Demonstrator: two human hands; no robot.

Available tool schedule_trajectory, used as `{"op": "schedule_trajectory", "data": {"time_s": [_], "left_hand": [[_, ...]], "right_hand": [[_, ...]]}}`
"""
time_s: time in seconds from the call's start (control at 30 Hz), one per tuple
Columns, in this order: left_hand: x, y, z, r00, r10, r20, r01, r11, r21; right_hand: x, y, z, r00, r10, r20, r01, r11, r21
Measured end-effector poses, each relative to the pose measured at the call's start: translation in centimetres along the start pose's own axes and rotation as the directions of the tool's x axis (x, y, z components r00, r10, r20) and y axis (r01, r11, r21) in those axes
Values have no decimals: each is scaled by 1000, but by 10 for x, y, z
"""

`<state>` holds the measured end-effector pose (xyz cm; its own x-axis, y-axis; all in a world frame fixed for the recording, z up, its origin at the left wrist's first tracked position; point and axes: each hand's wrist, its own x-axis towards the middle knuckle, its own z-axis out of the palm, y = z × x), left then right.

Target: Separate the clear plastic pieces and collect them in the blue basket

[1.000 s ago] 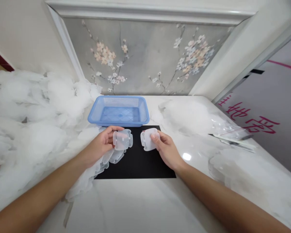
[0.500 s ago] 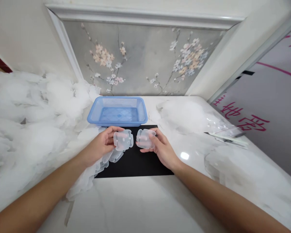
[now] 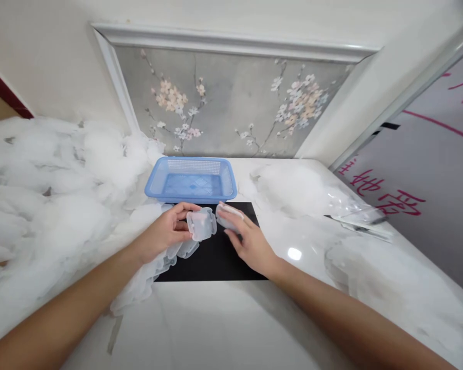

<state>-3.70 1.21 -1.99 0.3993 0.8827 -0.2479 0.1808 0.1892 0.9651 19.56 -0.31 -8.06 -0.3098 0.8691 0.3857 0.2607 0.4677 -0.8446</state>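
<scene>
My left hand [image 3: 164,232] is closed on a translucent, frosted plastic piece [image 3: 201,226] with a lobed outline, gripping its left edge between thumb and fingers. A similar frosted plastic piece [image 3: 224,222] is in my right hand [image 3: 254,245], tilted, with fingers over its top that partly hide it. The two pieces are side by side with a small gap between them. Both hands are above a black mat [image 3: 216,264]. Below my left hand, more of these frosted pieces [image 3: 188,249] overlap on the mat's left edge.
Behind the mat stands a blue plastic basket [image 3: 151,191] with mesh sides. A large heap of frosted pieces [image 3: 54,205] covers the left side. Further piles [image 3: 293,187] lie at right, near a thin pale tool [image 3: 362,228]. A whiteboard [image 3: 428,246] with pink writing borders the right.
My right hand has rolled over, tilting its piece, and its fingers now lie across the top. The left piece has turned slightly. The whole view has shifted a little.
</scene>
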Motion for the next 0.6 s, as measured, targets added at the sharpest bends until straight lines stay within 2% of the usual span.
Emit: {"op": "schedule_trajectory", "data": {"time_s": [0.1, 0.13, 0.2, 0.27, 0.33, 0.4, 0.43, 0.53, 0.6], "left_hand": [[0, -3, 1, 1000, 26, 3, -26, 999, 32], [-1, -4, 2, 999, 40, -9, -39, 997, 69], [-3, -3, 3, 994, 88, -58, -73, 971, 229], [-8, -2, 4, 985, 152, -86, -90, 864, 495], [-12, -1, 3, 985, 168, -39, -87, 676, 731], [-15, -1, 0, 992, 125, 31, -92, 516, 852], [-16, -2, -2, 994, 99, 53, -93, 467, 879], [-15, -4, -8, 996, 56, 65, -82, 419, 904], [-12, -5, -10, 998, 43, 47, -61, 435, 899]], "right_hand": [[10, -8, 7, 991, -82, 108, 85, 996, -23], [14, -10, 10, 992, -64, 111, 64, 998, 5], [23, -13, 13, 996, 62, 71, -72, 987, 145], [32, -14, 16, 964, 256, 67, -262, 888, 377], [38, -13, 17, 900, 412, 140, -411, 700, 584], [42, -12, 18, 845, 488, 218, -485, 528, 697], [42, -11, 18, 824, 511, 243, -504, 468, 726], [40, -13, 18, 794, 528, 301, -537, 377, 755], [42, -16, 16, 798, 501, 334, -552, 388, 738]]}}
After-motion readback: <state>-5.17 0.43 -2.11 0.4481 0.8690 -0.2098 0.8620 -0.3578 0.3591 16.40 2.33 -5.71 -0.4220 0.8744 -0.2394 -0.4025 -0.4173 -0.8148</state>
